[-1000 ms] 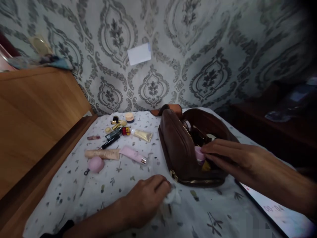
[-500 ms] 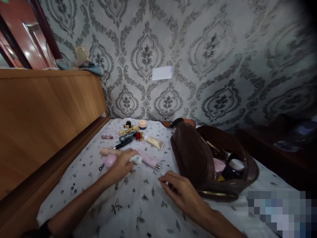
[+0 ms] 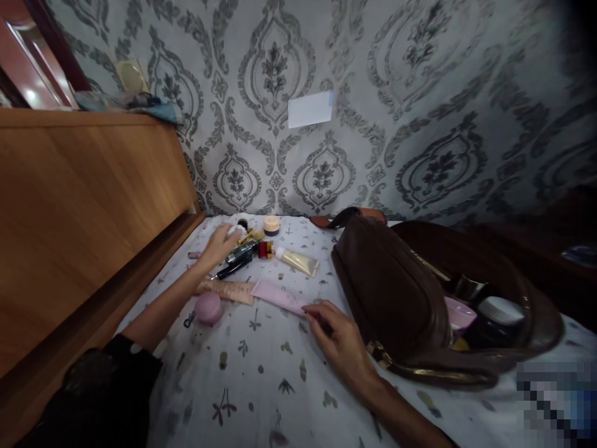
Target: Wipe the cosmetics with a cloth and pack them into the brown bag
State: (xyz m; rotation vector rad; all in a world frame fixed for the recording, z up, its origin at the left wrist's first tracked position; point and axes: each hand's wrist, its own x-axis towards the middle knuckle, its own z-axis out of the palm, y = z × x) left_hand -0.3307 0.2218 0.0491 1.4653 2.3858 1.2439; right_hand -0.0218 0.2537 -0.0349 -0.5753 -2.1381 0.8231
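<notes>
The left hand point(image 3: 217, 247) reaches out well to the left of the brown leather pouch point(image 3: 387, 292), its fingers curled closed around a small white wad point(image 3: 232, 232) above a cluster of cosmetics. Just below the hand lie a dark bottle point(image 3: 242, 252) and a black pencil point(image 3: 234, 267). A cream jar point(image 3: 271, 225) and a red-capped bottle point(image 3: 265, 249) sit closer to the pouch.

The right hand point(image 3: 338, 336) is just left of the pouch, half open and loosely curved, with nothing visible in its grasp. Its fingertips point(image 3: 310, 308) are at the end of a pink tube point(image 3: 277, 297), though I cannot tell whether they touch it. Also left of the pouch lie a beige tube point(image 3: 228, 290), a pale gold tube point(image 3: 296, 261) and a pink sponge point(image 3: 208, 308).

The pouch lies open on a printed sheet point(image 3: 261, 386), holding a pink packet point(image 3: 459, 313) and a dark white-lidded jar point(image 3: 497, 320).
</notes>
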